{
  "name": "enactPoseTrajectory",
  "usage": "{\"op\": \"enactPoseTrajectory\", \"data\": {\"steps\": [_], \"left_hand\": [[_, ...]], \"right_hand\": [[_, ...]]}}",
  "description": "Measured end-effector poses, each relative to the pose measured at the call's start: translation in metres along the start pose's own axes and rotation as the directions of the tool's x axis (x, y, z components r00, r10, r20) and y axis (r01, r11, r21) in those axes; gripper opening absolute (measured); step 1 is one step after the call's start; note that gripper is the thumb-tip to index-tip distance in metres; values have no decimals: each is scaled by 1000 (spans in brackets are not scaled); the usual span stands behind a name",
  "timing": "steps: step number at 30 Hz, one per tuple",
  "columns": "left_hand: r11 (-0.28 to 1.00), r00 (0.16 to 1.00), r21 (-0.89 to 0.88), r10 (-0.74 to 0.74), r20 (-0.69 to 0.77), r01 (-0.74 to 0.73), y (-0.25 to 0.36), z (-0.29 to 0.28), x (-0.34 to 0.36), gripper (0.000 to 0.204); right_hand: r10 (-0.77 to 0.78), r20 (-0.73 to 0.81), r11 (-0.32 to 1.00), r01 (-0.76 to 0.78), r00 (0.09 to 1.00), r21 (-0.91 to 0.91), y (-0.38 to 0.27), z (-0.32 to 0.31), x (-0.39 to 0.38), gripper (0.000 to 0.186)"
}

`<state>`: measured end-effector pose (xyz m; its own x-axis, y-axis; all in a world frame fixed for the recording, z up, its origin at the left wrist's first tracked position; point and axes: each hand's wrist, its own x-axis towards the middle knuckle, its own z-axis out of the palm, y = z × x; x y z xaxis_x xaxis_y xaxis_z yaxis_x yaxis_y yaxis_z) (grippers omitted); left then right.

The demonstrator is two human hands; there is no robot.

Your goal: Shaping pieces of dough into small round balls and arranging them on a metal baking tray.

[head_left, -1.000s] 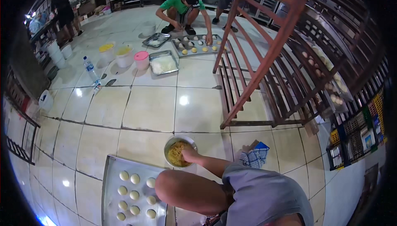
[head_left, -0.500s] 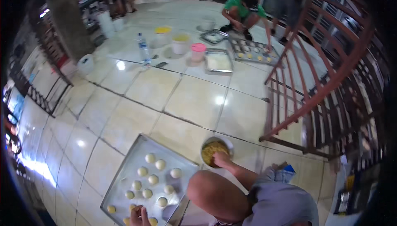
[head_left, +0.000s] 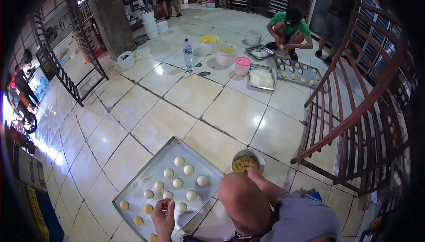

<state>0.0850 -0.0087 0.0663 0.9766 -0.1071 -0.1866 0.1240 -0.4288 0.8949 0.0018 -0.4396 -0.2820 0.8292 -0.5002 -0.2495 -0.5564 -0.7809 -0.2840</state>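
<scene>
My left grip [head_left: 163, 216] is curled over the near corner of the tray [head_left: 161, 158], dough balls [head_left: 178, 183] just beyond; right grip [head_left: 253, 172] inside the bowl [head_left: 260, 161], in yellow mixture [head_left: 242, 163]. Cannot tell whether either holds anything.

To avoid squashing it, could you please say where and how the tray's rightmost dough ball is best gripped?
Probably lightly around its sides, from above: the dough ball is round and lies clear of others on the tray.
</scene>
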Motion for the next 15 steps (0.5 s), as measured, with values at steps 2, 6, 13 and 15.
{"op": "enactPoseTrajectory", "data": {"steps": [2,6,13,15], "left_hand": [[999,1000,-25,21,-19,-21,1,5,0,17],[998,998,-31,53,-38,-54,2,13,3,16],[986,985,-16,169,34,-169,-14,14,22,15],[985,991,-114,131,22,-128,-27,4,36,14]], "right_hand": [[-9,19,975,4,1000,221,3,1,-2,18],[-37,61,778,-9,997,628,-10,-31,13,14],[87,56,58,-61,995,996,-55,-93,-10,7],[164,14,-180,16,986,984,-59,-120,-17,6]]}}
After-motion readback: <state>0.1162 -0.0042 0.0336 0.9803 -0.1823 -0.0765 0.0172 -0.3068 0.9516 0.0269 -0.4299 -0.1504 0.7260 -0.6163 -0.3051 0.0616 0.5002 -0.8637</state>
